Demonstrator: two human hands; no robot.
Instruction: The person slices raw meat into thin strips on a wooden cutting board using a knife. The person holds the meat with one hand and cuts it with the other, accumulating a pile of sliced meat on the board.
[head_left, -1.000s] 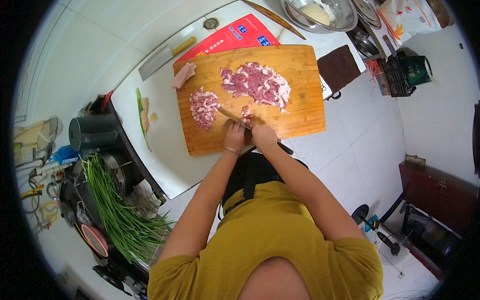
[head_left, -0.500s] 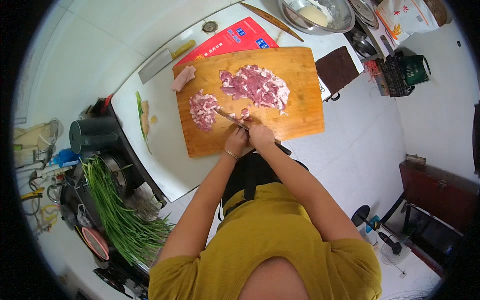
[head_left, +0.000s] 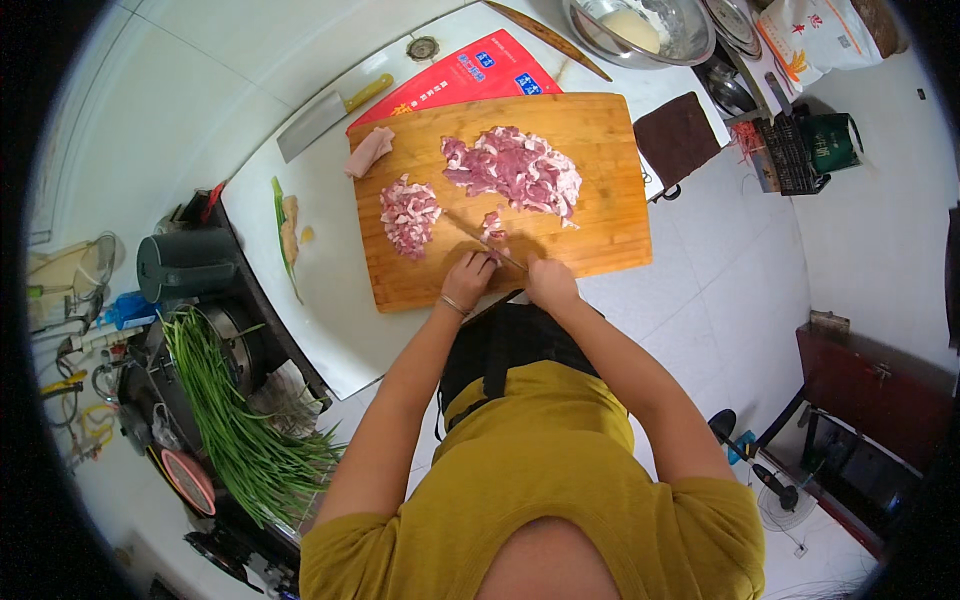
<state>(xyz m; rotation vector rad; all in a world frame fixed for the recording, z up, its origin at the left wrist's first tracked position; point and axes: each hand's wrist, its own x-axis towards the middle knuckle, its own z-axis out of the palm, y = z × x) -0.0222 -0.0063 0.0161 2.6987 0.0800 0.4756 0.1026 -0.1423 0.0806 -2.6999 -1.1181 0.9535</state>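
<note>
from my remote seat i see the right hand (head_left: 550,284) clamped round the handle of the knife (head_left: 485,241), its blade slanting across the board (head_left: 595,235). the left hand (head_left: 469,280) is bunched beside the blade, probably curled for safety; i can't tell whether that grip pinches any meat. small scraps (head_left: 493,224) lie beyond the blade, between the diced pile (head_left: 408,218) and the slices (head_left: 515,172), seemingly kept apart to avoid mixing.

White table (head_left: 335,335): wooden board (head_left: 595,235) partly over red sheet (head_left: 440,92); cleaver (head_left: 313,127), green stalk (head_left: 280,212), ginger root (head_left: 289,235), steel bowl (head_left: 690,28), wooden strip (head_left: 548,38)
</note>
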